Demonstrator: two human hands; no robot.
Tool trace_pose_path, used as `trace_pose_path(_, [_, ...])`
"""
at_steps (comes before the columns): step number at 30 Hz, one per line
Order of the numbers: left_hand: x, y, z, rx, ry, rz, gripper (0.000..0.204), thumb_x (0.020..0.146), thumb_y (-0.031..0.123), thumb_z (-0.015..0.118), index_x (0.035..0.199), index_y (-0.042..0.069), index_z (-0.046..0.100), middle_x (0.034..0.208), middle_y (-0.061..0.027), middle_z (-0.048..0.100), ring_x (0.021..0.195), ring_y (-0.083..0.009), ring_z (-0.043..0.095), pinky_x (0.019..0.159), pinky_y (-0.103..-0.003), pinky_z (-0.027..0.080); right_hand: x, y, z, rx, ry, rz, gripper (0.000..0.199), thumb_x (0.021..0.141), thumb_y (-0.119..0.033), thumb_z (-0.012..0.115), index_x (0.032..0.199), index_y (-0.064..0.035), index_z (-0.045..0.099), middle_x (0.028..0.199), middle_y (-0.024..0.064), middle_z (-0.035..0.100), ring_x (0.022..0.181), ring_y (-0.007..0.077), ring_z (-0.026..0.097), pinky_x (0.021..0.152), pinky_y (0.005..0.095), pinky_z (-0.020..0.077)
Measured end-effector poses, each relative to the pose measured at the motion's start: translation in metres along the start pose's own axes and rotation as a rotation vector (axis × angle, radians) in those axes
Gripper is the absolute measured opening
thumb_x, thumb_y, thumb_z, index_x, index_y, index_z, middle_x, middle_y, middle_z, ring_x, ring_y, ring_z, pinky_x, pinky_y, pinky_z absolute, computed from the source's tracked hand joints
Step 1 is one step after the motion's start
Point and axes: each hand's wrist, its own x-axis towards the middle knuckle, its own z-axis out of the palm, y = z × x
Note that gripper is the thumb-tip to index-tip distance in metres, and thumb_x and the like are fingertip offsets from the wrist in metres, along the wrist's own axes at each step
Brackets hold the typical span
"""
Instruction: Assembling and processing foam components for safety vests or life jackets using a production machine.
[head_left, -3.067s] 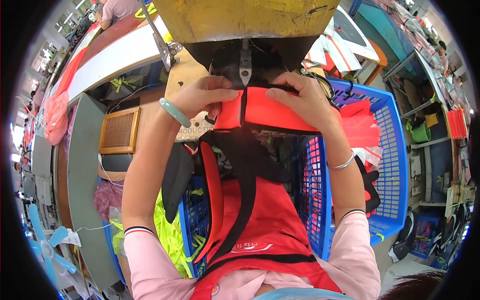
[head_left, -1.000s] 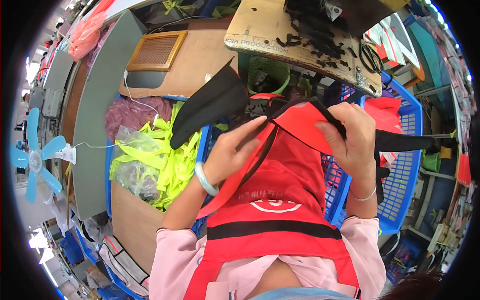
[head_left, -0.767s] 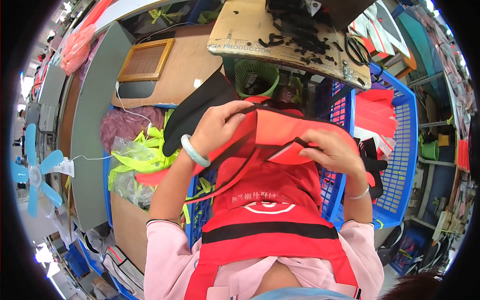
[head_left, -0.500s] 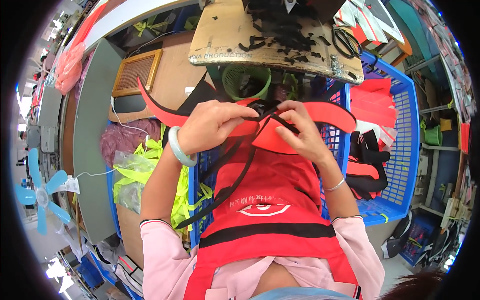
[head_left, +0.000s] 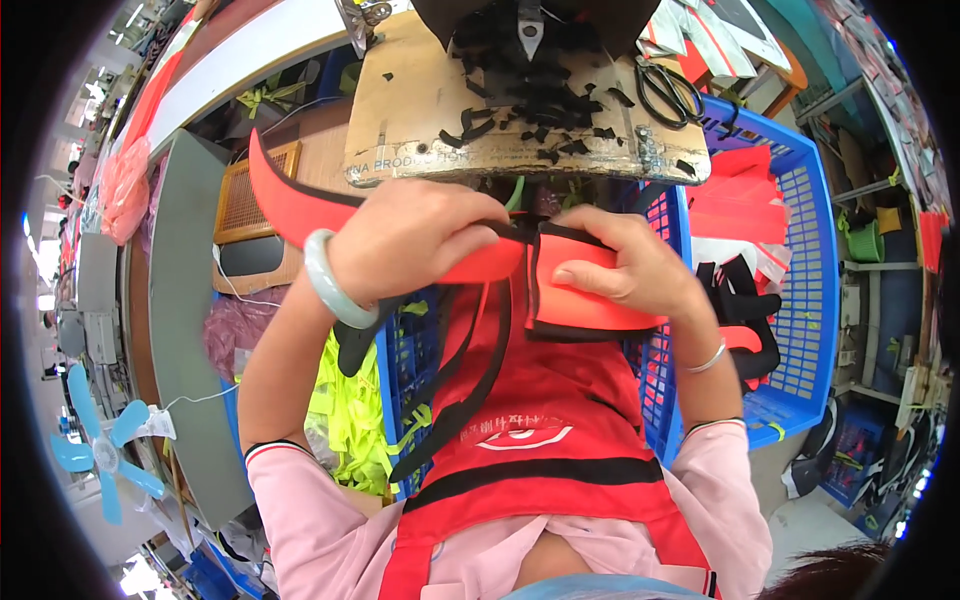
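Note:
Both of my hands grip one piece of coral-red fabric with black edging (head_left: pixel 592 288), held over my red apron (head_left: pixel 545 400). My right hand (head_left: pixel 640 265) has its thumb on the front of a broad folded part, with the fingers behind it. My left hand (head_left: pixel 425 235) pinches the narrower part beside it, and a curved, pointed coral strip (head_left: pixel 285 205) sticks out past that wrist. Black straps (head_left: pixel 470 380) dangle from the piece across the apron. The fingertips of my left hand are partly hidden by the fabric.
Just ahead, a wooden board (head_left: pixel 400 110) carries black scraps (head_left: pixel 540 105) and black scissors (head_left: pixel 668 95) under a machine head (head_left: pixel 530 35). A blue basket (head_left: pixel 800 330) with coral pieces stands at the right. Yellow-green strips (head_left: pixel 350 420) heap at the left, near a blue fan (head_left: pixel 108 450).
The fabric has been turned and folded, so a broad coral panel now faces me. My right hand has shifted outward and grips it. The view has moved slightly.

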Motion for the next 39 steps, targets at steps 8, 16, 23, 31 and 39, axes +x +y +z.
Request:
trace_pose_path(8, [0.018,-0.002,-0.02,-0.34,-0.084,-0.002,0.029,0.074,0.02,0.084,0.086,-0.002,0.069,0.071,-0.0125,0.064,0.064,-0.0235,0.062,0.059,-0.031,0.047,0.011,-0.048,-0.062,-0.473,-0.182,-0.13,0.039,0.08,-0.035,0.074,0.096,-0.0007,0.064,0.087,0.0176,0.065,0.083,0.038,0.063,0.07,0.0433,0.0491])
trace_pose_path(16, [0.065,-0.061,-0.043,-0.407,-0.112,-0.261,0.029,0.085,0.023,0.076,0.094,-0.003,0.069,0.075,-0.0029,0.065,0.072,-0.0063,0.058,0.068,-0.024,0.048,0.07,-0.008,-0.07,-0.542,0.064,-0.11,0.043,0.085,-0.038,0.069,0.105,-0.0004,0.065,0.086,0.0234,0.066,0.083,0.0398,0.064,0.07,0.0439,0.0496])
trace_pose_path(23, [0.089,-0.1,-0.038,-0.557,-0.084,-0.353,0.038,0.086,0.029,0.076,0.104,-0.003,0.07,0.086,-0.003,0.07,0.078,-0.0066,0.061,0.073,-0.024,0.051,0.103,0.01,-0.083,-0.485,0.093,-0.031,0.049,0.086,-0.04,0.072,0.112,0.0012,0.065,0.086,0.0175,0.069,0.075,0.0268,0.066,0.073,0.0343,0.0508])
trace_pose_path(31, [0.094,-0.115,-0.037,-0.541,0.001,-0.36,0.03,0.086,0.021,0.076,0.105,-0.002,0.069,0.088,-0.0014,0.07,0.076,-0.0055,0.063,0.07,-0.022,0.054,0.115,0.017,-0.088,-0.444,0.135,-0.058,0.052,0.085,-0.046,0.071,0.11,-0.0004,0.066,0.092,0.0196,0.068,0.085,0.0351,0.066,0.076,0.0365,0.0515])
trace_pose_path(39, [0.103,-0.132,-0.036,-0.489,0.043,-0.369,0.052,0.081,0.04,0.079,0.111,-0.001,0.07,0.094,-0.0068,0.072,0.084,-0.0104,0.066,0.078,-0.024,0.053,0.13,0.023,-0.097,-0.478,0.163,-0.021,0.066,0.083,-0.054,0.071,0.119,0.0022,0.065,0.106,0.0207,0.07,0.102,0.0322,0.067,0.088,0.0359,0.0512])
